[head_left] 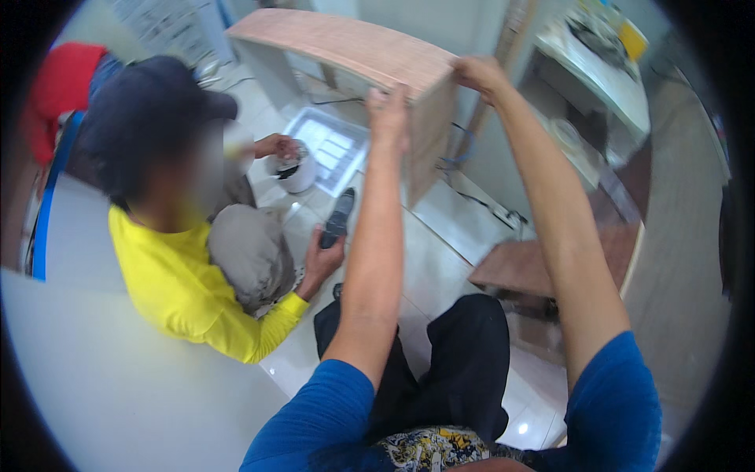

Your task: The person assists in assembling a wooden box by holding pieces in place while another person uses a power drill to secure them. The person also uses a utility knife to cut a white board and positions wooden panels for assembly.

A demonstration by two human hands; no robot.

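A curved plywood furniture piece [338,39] with a bare reddish top and open front stands ahead of me. My left hand [389,114] is closed on its front edge near the right end, fingers over the rim. At the far right corner my right hand [480,77] grips the end of the same piece, its fingers bent round the edge and partly hidden. Both arms are stretched out. To my left, a crouching co-worker in yellow [173,259] holds a dark grey elongated object [338,216], whose kind I cannot make out. The co-worker's other hand reaches to a white bucket [297,175].
A clear plastic tray [326,141] lies on the tiled floor beside the bucket. Cables [487,206] trail right of the plywood piece. A smaller wooden piece [519,263] stands near my right arm. A white cluttered table [598,71] is at far right; someone in red [67,86] is at far left.
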